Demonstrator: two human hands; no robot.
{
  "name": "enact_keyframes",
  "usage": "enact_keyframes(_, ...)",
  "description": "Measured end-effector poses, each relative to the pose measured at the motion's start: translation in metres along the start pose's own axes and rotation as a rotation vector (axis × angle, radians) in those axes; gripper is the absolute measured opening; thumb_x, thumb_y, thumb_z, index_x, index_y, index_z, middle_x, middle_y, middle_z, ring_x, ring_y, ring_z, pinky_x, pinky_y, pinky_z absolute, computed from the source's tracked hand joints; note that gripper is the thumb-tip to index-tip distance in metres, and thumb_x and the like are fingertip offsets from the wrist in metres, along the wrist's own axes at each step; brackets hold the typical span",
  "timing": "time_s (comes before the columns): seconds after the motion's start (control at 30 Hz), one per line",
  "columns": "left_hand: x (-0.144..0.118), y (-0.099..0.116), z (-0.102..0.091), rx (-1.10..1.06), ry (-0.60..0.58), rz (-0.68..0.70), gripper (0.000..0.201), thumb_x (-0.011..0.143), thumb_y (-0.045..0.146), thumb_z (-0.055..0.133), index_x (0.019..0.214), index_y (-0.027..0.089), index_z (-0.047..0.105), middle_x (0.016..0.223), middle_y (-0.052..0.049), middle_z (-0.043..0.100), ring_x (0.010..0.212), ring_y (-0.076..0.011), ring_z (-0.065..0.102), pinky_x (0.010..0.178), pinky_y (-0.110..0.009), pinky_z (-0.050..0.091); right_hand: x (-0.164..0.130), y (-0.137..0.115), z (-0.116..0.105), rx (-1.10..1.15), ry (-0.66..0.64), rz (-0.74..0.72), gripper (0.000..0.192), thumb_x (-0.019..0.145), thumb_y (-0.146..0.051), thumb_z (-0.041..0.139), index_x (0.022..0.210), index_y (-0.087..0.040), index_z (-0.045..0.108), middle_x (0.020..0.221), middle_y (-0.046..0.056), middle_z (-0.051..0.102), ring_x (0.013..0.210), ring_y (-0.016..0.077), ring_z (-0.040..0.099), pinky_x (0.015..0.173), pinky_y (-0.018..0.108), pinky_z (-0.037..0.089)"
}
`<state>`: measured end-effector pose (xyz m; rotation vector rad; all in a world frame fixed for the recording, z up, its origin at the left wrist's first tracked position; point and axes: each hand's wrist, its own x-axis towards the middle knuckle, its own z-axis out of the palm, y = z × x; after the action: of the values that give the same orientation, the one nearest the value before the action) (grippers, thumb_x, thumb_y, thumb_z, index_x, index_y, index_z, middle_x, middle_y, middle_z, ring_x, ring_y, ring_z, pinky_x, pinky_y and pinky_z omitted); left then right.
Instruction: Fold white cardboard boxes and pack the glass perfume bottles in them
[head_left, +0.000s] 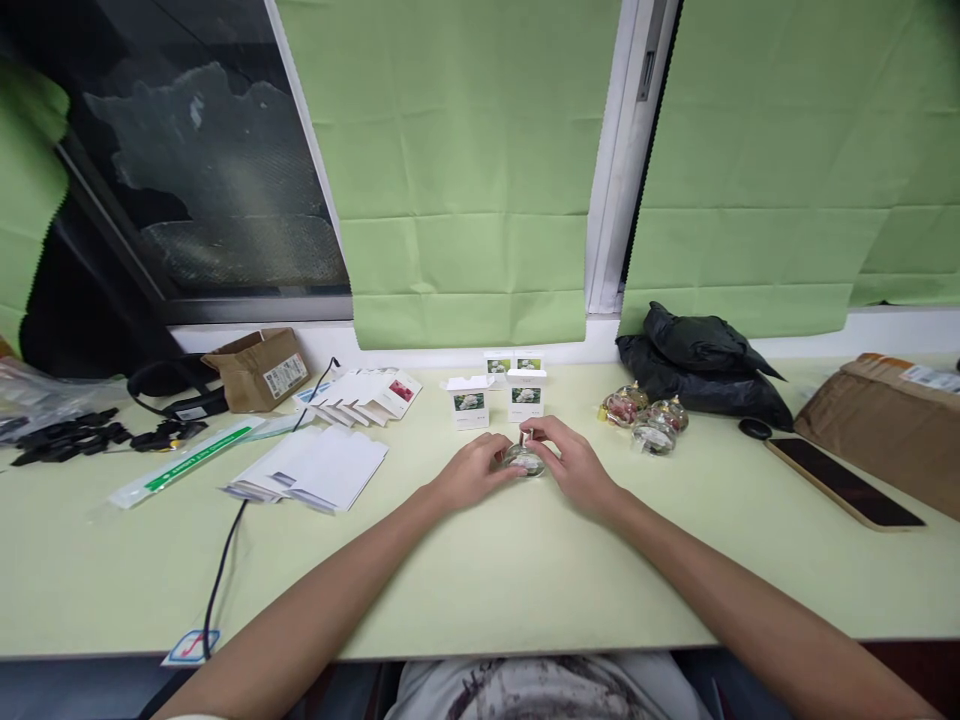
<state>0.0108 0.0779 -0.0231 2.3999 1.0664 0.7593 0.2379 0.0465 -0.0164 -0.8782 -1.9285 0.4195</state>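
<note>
A small clear glass perfume bottle (523, 459) sits on the pale green table (480, 570) between my two hands. My left hand (474, 472) cups its left side. My right hand (571, 462) holds its right side, with thumb and forefinger pinching the silver cap on top. Just behind the bottle stand small white cartons with a flower picture, one (469, 401) with its flap open and another (526, 394) beside it. More bottles in clear wrap (643, 415) lie to the right.
Flat white cartons lie in stacks at left (313, 467) and behind (367, 393). A black cable (225, 550) runs off the front edge. A phone (844, 480), brown parcels (881, 425) (259, 368), a black bag (701, 365) and black clips (67, 435) ring the table.
</note>
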Motion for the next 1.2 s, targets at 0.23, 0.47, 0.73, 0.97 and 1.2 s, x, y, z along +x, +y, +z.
enact_keyframes(0.23, 0.000, 0.002, -0.001, -0.012, 0.011, -0.002, 0.039, 0.093, 0.060, 0.064, 0.090, 0.021, 0.059, 0.087, -0.001, 0.060, 0.077, -0.0183, 0.053, 0.068, -0.031, 0.040, -0.001, 0.002, 0.000, 0.003, -0.006, -0.006, 0.026, 0.108, -0.035, 0.047, 0.128, -0.029, 0.063, 0.121, 0.006, 0.069, 0.109, 0.0225, 0.068, 0.098, 0.040, 0.055)
enact_keyframes(0.47, 0.000, -0.001, -0.001, -0.021, 0.016, 0.004, 0.037, 0.092, 0.058, 0.065, 0.090, 0.021, 0.059, 0.088, -0.002, 0.061, 0.080, -0.0198, 0.055, 0.070, -0.032, 0.042, -0.001, 0.005, 0.000, 0.026, 0.008, -0.003, 0.027, 0.106, -0.037, 0.051, 0.126, -0.029, 0.067, 0.121, 0.007, 0.071, 0.108, 0.0240, 0.069, 0.098, 0.041, 0.056)
enact_keyframes(0.73, -0.001, 0.001, -0.003, -0.027, 0.006, -0.004, 0.037, 0.093, 0.059, 0.065, 0.092, 0.022, 0.060, 0.087, -0.002, 0.061, 0.080, -0.0196, 0.055, 0.070, -0.032, 0.042, -0.002, 0.008, -0.005, 0.027, -0.054, 0.020, 0.030, 0.104, -0.037, 0.055, 0.132, -0.030, 0.066, 0.124, 0.007, 0.070, 0.111, 0.0238, 0.068, 0.097, 0.040, 0.056)
enact_keyframes(0.97, -0.001, 0.003, -0.003, -0.038, 0.014, -0.007, 0.039, 0.091, 0.060, 0.066, 0.091, 0.021, 0.060, 0.086, -0.002, 0.061, 0.078, -0.0195, 0.054, 0.068, -0.032, 0.041, -0.002, 0.014, -0.006, 0.010, -0.067, 0.002, 0.033, 0.102, -0.037, 0.059, 0.133, -0.029, 0.066, 0.122, 0.006, 0.072, 0.111, 0.0244, 0.068, 0.099, 0.042, 0.056)
enact_keyframes(1.2, -0.001, 0.003, -0.004, -0.024, 0.000, 0.000, 0.037, 0.093, 0.058, 0.065, 0.091, 0.022, 0.059, 0.087, -0.002, 0.060, 0.080, -0.0198, 0.055, 0.070, -0.031, 0.041, -0.002, 0.014, -0.005, 0.000, -0.072, -0.003, 0.033, 0.101, -0.034, 0.059, 0.133, -0.030, 0.066, 0.123, 0.006, 0.072, 0.111, 0.0234, 0.069, 0.100, 0.041, 0.056)
